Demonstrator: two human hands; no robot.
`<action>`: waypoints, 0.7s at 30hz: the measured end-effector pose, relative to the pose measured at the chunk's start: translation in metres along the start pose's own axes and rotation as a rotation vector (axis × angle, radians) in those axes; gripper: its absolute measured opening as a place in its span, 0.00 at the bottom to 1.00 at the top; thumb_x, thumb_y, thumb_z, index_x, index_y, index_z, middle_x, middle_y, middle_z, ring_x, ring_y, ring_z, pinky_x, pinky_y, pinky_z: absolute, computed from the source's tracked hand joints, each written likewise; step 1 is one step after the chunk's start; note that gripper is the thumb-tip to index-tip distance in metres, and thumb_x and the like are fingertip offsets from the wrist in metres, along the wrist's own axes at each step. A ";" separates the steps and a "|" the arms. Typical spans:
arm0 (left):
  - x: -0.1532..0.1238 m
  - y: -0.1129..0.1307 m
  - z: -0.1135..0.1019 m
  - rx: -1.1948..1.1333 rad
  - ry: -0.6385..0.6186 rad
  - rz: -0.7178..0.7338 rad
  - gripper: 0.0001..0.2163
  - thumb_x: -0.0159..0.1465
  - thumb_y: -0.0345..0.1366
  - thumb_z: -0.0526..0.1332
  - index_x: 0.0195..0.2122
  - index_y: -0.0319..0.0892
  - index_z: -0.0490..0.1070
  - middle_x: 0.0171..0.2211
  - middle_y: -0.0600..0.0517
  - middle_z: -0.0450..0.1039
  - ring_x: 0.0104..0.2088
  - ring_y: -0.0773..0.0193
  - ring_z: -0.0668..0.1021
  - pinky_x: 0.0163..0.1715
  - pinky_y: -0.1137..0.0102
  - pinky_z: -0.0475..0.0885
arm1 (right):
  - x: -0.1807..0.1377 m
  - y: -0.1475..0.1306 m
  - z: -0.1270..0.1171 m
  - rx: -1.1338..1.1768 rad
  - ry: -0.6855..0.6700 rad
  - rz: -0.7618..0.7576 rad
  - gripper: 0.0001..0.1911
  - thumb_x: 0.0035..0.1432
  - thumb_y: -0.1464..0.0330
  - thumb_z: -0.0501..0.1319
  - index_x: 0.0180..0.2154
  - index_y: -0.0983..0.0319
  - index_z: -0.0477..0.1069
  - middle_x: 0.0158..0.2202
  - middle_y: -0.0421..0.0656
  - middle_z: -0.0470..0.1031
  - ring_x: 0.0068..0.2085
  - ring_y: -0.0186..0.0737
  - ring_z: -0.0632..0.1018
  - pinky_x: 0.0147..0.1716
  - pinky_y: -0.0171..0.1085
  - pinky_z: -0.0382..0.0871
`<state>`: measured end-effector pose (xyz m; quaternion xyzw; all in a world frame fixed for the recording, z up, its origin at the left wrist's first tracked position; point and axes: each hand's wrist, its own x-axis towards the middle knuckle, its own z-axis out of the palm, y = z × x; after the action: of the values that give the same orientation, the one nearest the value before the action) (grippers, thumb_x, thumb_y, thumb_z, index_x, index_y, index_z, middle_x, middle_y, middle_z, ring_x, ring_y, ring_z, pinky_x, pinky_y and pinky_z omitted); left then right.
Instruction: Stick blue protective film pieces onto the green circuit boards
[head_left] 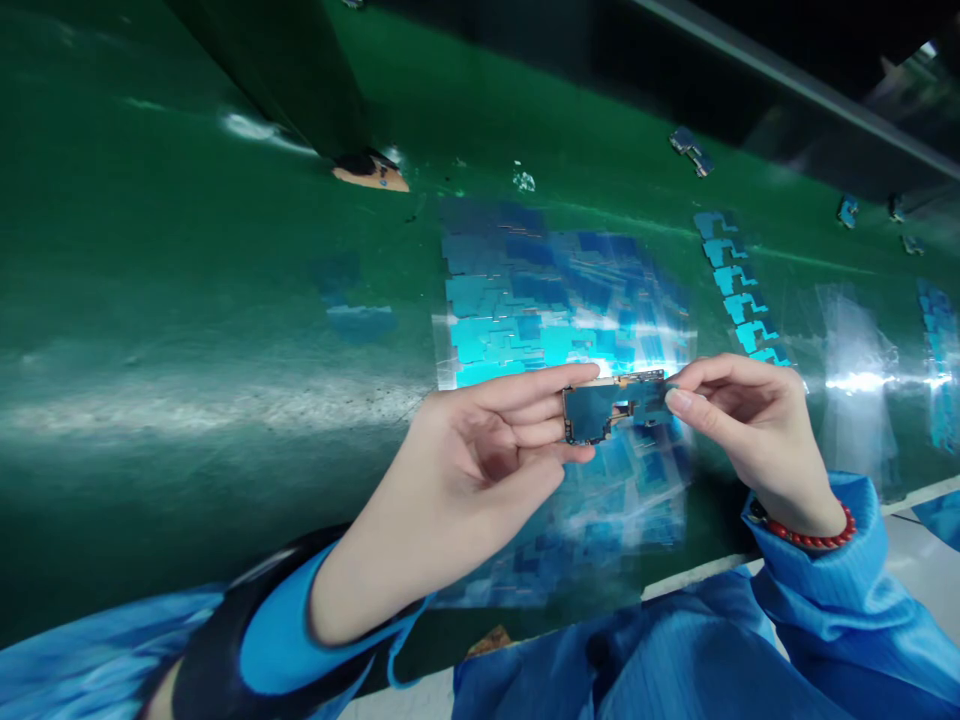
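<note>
A small circuit board [587,411], dark blue with an irregular outline and a notch in its middle, is held up between my two hands. Its left end rests in the fingers of my left hand [491,445], which wrap behind and under it. The thumb and forefinger of my right hand [750,405] pinch its right end. Below the board, on the table, lie clear sheets covered with blue die-cut film pieces [510,330]. A strip of similar blue film pieces [739,290] lies to the right.
The green tabletop [187,250] has a dark post [300,80] standing at the back left. Loose circuit boards [691,151] lie along the back right, under a dark shelf [750,80]. Clear film [859,380] lies at the right. The table's front edge [697,578] is close to my body.
</note>
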<state>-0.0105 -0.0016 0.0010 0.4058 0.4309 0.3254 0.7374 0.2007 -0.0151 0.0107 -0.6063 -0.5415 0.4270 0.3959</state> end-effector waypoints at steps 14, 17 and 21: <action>0.000 -0.001 0.001 -0.012 0.019 0.016 0.19 0.54 0.27 0.64 0.46 0.47 0.76 0.32 0.57 0.80 0.36 0.59 0.82 0.41 0.69 0.78 | -0.001 0.000 0.000 0.008 0.004 0.010 0.05 0.50 0.73 0.69 0.29 0.56 0.77 0.28 0.37 0.78 0.28 0.32 0.77 0.26 0.30 0.73; -0.001 0.000 0.002 -0.003 0.037 0.010 0.19 0.54 0.27 0.64 0.47 0.45 0.76 0.38 0.54 0.80 0.38 0.57 0.82 0.41 0.68 0.79 | -0.001 -0.001 0.001 -0.002 0.010 0.015 0.05 0.49 0.72 0.69 0.29 0.57 0.77 0.28 0.37 0.78 0.28 0.33 0.77 0.25 0.31 0.73; -0.001 0.001 0.002 -0.001 0.037 0.012 0.18 0.54 0.28 0.64 0.47 0.45 0.76 0.37 0.54 0.81 0.37 0.56 0.82 0.41 0.66 0.79 | 0.000 -0.001 0.001 -0.013 0.016 0.015 0.04 0.49 0.71 0.69 0.28 0.57 0.77 0.27 0.38 0.78 0.27 0.34 0.77 0.24 0.32 0.73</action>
<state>-0.0089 -0.0026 0.0031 0.4017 0.4417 0.3376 0.7277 0.1992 -0.0155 0.0110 -0.6163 -0.5366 0.4217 0.3930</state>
